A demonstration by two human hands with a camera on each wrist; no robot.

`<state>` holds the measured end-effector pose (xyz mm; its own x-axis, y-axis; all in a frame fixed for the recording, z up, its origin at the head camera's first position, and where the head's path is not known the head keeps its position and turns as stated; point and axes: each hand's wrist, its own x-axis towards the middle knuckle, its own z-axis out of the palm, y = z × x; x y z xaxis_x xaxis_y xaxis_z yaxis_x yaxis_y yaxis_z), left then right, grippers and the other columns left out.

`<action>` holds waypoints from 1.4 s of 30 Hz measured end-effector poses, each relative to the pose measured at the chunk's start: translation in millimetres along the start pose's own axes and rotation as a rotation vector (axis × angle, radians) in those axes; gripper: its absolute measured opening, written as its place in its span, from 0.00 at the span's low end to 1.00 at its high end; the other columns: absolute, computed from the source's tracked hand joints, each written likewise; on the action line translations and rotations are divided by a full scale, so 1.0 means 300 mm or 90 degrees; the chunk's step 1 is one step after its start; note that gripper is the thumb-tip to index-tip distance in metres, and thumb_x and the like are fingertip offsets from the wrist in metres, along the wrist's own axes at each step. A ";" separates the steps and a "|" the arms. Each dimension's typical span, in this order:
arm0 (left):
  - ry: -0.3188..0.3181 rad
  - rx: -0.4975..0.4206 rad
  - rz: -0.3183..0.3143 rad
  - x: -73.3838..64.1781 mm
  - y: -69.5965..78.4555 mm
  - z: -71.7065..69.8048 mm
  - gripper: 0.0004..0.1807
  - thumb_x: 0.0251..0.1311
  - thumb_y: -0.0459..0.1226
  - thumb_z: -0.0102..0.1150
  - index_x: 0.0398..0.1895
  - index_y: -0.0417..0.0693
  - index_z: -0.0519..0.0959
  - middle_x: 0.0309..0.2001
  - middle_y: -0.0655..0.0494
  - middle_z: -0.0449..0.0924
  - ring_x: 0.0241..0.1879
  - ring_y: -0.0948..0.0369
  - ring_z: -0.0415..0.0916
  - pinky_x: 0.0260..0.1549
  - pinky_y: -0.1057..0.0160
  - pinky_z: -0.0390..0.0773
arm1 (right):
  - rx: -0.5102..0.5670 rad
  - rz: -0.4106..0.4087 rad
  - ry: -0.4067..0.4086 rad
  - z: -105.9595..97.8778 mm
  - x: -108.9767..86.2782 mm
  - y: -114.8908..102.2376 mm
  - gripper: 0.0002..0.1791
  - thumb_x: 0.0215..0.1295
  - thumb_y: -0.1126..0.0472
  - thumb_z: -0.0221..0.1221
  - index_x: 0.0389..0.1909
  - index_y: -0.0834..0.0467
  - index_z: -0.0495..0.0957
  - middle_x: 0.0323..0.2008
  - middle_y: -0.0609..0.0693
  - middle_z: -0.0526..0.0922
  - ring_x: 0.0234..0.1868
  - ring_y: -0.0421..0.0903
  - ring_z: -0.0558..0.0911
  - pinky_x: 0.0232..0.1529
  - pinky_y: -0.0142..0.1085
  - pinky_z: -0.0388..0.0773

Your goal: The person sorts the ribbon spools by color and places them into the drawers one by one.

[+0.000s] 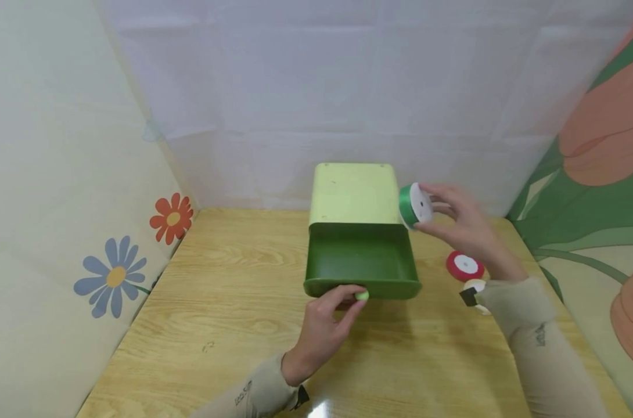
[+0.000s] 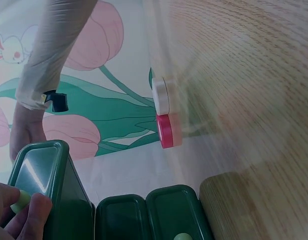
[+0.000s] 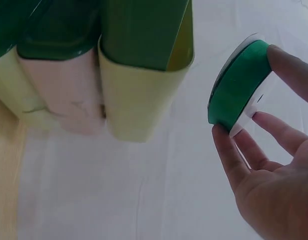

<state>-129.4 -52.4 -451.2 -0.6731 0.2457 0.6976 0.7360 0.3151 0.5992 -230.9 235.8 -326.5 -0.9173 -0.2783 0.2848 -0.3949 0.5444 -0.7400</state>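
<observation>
A small drawer cabinet [image 1: 354,188] stands near the back wall with its top green drawer [image 1: 362,288] pulled out; the part of the drawer that shows holds nothing. My left hand [image 1: 324,328] pinches the round pale-green knob [image 1: 362,295] on the drawer front. Up at the cabinet's right side, my right hand [image 1: 460,223] grips a spool of green ribbon [image 3: 238,82] by its edges, tilted and apart from the cabinet. In the left wrist view two lower drawers [image 2: 176,212] are closed.
On the table [image 1: 233,278], to the right, lie a red ribbon spool [image 1: 464,266] and a white spool [image 1: 484,307], the latter partly behind my right sleeve. A white back wall [image 1: 274,104] and flower-printed side panels [image 1: 604,232] surround the table.
</observation>
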 end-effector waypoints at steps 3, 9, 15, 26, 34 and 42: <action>-0.003 0.000 -0.002 -0.001 0.001 -0.001 0.10 0.68 0.30 0.66 0.50 0.46 0.83 0.43 0.54 0.89 0.38 0.66 0.87 0.41 0.75 0.85 | 0.001 -0.020 -0.007 0.019 0.000 -0.020 0.42 0.61 0.62 0.74 0.75 0.46 0.69 0.66 0.50 0.72 0.65 0.50 0.73 0.68 0.35 0.77; -0.005 0.002 -0.002 0.002 0.004 -0.004 0.10 0.69 0.32 0.65 0.51 0.46 0.83 0.43 0.54 0.89 0.38 0.66 0.87 0.41 0.75 0.85 | -0.005 -0.055 -0.031 0.053 0.009 -0.049 0.41 0.59 0.63 0.75 0.74 0.50 0.71 0.66 0.51 0.74 0.63 0.49 0.75 0.67 0.45 0.79; -0.006 0.002 -0.001 0.003 0.004 -0.003 0.09 0.69 0.31 0.65 0.51 0.46 0.83 0.43 0.54 0.89 0.39 0.65 0.87 0.41 0.75 0.85 | -0.005 -0.082 -0.070 0.093 0.019 -0.067 0.41 0.59 0.64 0.76 0.73 0.53 0.71 0.67 0.55 0.74 0.61 0.55 0.76 0.66 0.59 0.77; -0.008 -0.003 -0.003 0.003 0.007 -0.002 0.09 0.69 0.31 0.65 0.51 0.45 0.83 0.44 0.53 0.89 0.39 0.65 0.87 0.42 0.75 0.85 | 0.027 -0.137 -0.135 0.158 0.032 -0.079 0.41 0.55 0.62 0.78 0.71 0.52 0.74 0.66 0.52 0.76 0.63 0.53 0.77 0.65 0.56 0.80; -0.009 -0.008 -0.008 0.002 0.009 0.001 0.10 0.68 0.30 0.65 0.50 0.45 0.83 0.44 0.53 0.89 0.39 0.65 0.87 0.41 0.75 0.85 | 0.023 -0.174 -0.162 0.192 0.030 -0.072 0.41 0.53 0.61 0.79 0.69 0.53 0.76 0.64 0.52 0.79 0.61 0.51 0.81 0.61 0.49 0.84; 0.000 -0.010 -0.001 0.003 0.005 0.003 0.10 0.67 0.30 0.66 0.50 0.44 0.83 0.44 0.51 0.89 0.39 0.64 0.88 0.42 0.75 0.85 | 0.026 -0.174 -0.184 0.216 0.030 -0.062 0.42 0.51 0.60 0.80 0.69 0.53 0.76 0.67 0.52 0.78 0.63 0.52 0.80 0.60 0.48 0.84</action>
<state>-128.8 -50.9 -450.0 -0.6740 0.2446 0.6970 0.7362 0.3009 0.6063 -228.4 171.9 -349.5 -0.7245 -0.6227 0.2955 -0.6146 0.3896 -0.6860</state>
